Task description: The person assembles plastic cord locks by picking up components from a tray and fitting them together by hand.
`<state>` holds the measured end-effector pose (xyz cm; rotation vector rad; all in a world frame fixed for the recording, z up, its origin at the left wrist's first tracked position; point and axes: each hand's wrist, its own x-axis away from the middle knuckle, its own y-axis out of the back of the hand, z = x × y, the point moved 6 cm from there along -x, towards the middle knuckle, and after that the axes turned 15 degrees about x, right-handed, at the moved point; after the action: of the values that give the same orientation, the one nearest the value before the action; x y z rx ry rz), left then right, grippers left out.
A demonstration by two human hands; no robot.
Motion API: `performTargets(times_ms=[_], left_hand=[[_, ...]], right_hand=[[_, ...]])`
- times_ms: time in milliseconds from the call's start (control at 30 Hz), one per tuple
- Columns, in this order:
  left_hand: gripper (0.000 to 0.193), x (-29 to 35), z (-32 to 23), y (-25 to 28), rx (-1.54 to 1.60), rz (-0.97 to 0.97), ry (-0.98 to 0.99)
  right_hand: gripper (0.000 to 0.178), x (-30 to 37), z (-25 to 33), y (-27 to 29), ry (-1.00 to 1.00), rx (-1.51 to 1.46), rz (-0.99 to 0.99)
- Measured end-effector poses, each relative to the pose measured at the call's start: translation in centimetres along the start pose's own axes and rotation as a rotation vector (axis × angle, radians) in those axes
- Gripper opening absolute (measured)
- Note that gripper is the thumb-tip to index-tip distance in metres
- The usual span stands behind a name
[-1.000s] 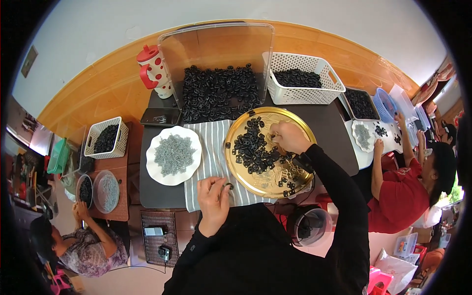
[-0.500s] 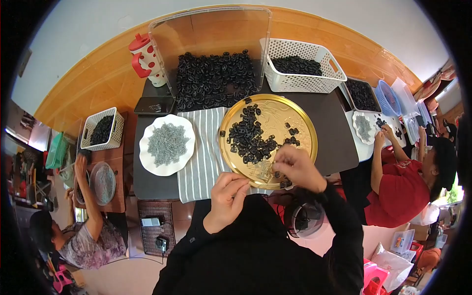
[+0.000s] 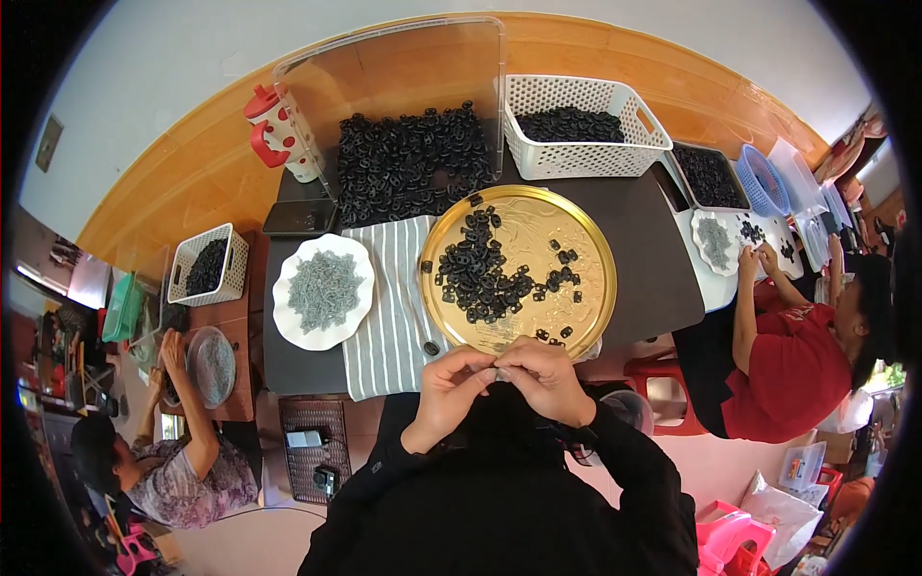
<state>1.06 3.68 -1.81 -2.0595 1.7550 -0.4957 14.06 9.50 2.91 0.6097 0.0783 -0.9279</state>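
My left hand (image 3: 445,397) and my right hand (image 3: 549,380) meet at the near edge of a round gold tray (image 3: 567,223). Both are closed, thumbs and fingertips pinched together around something too small and covered to make out. Small black plastic pieces (image 3: 469,267) lie heaped on the tray's left and middle, with a few scattered on its right. One loose black piece (image 3: 431,348) rests on the striped cloth (image 3: 382,360) near my left hand. Left of the cloth, a white scalloped plate (image 3: 282,320) holds a mound of small greyish, translucent parts (image 3: 325,288).
Behind the tray stand a clear bin (image 3: 499,115) and a white perforated basket (image 3: 595,161), both with black pieces. A red-lidded dotted tumbler (image 3: 298,144) and a dark phone-like slab (image 3: 296,219) are at the back left. People (image 3: 807,355) work at tables on either side.
My right hand has left the pieces on the tray and come left and nearer, joining my left hand fingertip to fingertip. The whole view has shifted slightly.
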Motion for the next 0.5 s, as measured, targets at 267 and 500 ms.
performTargets(times_ms=[267,500], left_hand=[[0.012,0.1,-0.1,1.5,0.1,-0.023,-0.012],[0.012,0.0,0.0,2.6,0.137,-0.04,-0.013]], right_hand=[[0.012,-2.2,-1.4,2.2,0.049,0.512,-0.11],[0.015,-3.7,-1.1,0.2,0.195,0.869,0.031]])
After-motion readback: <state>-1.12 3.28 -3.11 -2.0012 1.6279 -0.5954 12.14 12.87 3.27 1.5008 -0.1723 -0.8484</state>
